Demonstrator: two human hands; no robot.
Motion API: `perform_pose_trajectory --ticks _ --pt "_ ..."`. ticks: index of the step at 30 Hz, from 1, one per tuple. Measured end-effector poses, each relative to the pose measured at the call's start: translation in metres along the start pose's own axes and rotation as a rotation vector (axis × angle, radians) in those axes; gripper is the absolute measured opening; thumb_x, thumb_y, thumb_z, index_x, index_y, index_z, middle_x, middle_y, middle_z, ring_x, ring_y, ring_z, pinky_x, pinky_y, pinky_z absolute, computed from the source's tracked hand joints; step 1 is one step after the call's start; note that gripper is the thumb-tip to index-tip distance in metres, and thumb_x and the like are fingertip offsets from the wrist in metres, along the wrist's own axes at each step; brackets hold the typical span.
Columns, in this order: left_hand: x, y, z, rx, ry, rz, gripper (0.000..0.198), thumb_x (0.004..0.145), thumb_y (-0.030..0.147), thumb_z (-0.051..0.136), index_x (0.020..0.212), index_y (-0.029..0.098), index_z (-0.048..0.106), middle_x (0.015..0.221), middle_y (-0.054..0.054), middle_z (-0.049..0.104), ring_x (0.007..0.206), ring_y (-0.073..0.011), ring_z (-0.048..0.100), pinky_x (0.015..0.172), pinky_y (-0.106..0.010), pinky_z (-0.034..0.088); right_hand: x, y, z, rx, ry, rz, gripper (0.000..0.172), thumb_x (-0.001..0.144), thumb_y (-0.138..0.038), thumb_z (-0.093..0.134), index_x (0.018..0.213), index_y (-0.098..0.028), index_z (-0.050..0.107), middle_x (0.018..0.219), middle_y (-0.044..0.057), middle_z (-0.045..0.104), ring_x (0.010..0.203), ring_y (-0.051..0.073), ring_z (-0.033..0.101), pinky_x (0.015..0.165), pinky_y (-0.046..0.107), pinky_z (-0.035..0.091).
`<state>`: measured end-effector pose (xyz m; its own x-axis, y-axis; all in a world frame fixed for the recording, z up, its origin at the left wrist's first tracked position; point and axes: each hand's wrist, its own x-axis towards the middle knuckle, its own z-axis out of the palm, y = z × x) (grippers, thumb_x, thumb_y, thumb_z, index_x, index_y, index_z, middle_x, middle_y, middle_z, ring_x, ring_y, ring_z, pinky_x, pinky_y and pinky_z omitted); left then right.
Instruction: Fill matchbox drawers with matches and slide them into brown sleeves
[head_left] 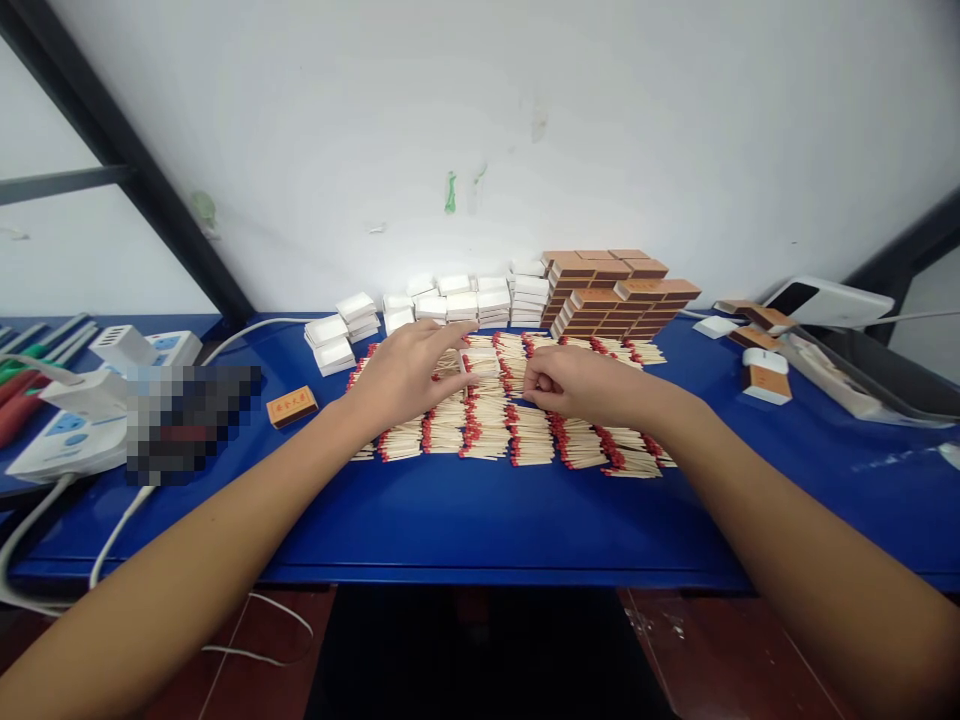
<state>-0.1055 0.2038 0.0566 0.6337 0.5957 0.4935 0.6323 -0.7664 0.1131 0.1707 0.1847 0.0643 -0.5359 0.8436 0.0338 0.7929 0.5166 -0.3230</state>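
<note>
Wood, card and glossy paint
I see pale wooden matches (487, 420), matt white card trays (450, 300) at twelve o'clock, glossy blue tabletop (480, 530).

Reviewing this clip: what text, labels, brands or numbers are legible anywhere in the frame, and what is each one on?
No text here can be read.
Lone orange matchbox, left of the left hand: dark printed characters, too small to read.
Brown stack of box sleeves: faint print on the tops, blurred.
White power strips: blue markings only, no legible words.
</note>
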Motion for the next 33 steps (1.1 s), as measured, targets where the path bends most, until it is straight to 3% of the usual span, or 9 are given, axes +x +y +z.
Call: perform_pose_trajectory --ticks 3,6,13,19,26,33 --pt "0.0 -0.001 0.001 0.007 0.015 0.004 0.059 0.099 0.042 0.078 0.15 0.025 0.054 0.121 -0.007 0.08 0.119 -0.0305 0.07 0.101 -0.047 0.055 0.0 -0.003 -0.001 -0.016 -0.084 0.043 0.022 0.091 -0.033 0.067 0.073 -0.023 0.059 0.071 0.003 0.06 0.064 0.018 0.047 0.062 0.035 0.033" --pt "0.0 -0.001 0.001 0.016 0.02 0.009 0.06 0.098 0.04 0.079 0.15 0.022 0.055 0.12 -0.009 0.08 0.119 -0.0308 0.071 0.101 -0.047 0.056 -0.001 -0.005 -0.004 0.003 -0.08 0.073 0.018 0.091 -0.028 0.066 0.075 -0.023 0.058 0.073 0.002 0.06 0.065 0.018 0.048 0.064 0.035 0.033" --pt "0.0 0.0 0.001 0.008 0.012 0.008 0.062 0.098 0.043 0.079 0.15 0.02 0.056 0.12 -0.01 0.079 0.117 -0.0307 0.071 0.101 -0.047 0.055 -0.002 0.0 -0.01 0.043 0.087 0.002 0.011 0.094 -0.029 0.061 0.085 -0.023 0.06 0.083 0.004 0.063 0.076 0.02 0.054 0.067 0.033 0.037" --pt "-0.002 0.009 0.004 -0.067 0.009 0.056 0.059 0.099 0.044 0.078 0.15 0.025 0.056 0.118 -0.007 0.08 0.11 -0.0272 0.072 0.094 -0.041 0.056 0.0 -0.013 -0.002 0.106 0.289 -0.1 0.011 0.097 -0.029 0.059 0.091 -0.021 0.063 0.093 0.006 0.06 0.084 0.02 0.055 0.073 0.032 0.039" --pt "-0.002 0.014 0.005 -0.098 0.013 0.067 0.059 0.101 0.051 0.073 0.149 0.022 0.058 0.112 -0.01 0.079 0.107 -0.0277 0.072 0.093 -0.042 0.056 0.0 -0.012 0.01 0.087 0.28 -0.183 0.008 0.098 -0.028 0.062 0.096 -0.021 0.064 0.091 0.004 0.059 0.08 0.019 0.054 0.069 0.03 0.039" --pt "-0.003 0.01 0.006 -0.102 0.033 0.074 0.057 0.101 0.05 0.073 0.149 0.024 0.058 0.113 -0.008 0.08 0.107 -0.027 0.072 0.094 -0.042 0.056 -0.001 -0.014 0.006 0.083 0.272 -0.19 0.015 0.101 -0.033 0.06 0.096 -0.021 0.066 0.092 0.006 0.062 0.079 0.02 0.055 0.068 0.031 0.039"
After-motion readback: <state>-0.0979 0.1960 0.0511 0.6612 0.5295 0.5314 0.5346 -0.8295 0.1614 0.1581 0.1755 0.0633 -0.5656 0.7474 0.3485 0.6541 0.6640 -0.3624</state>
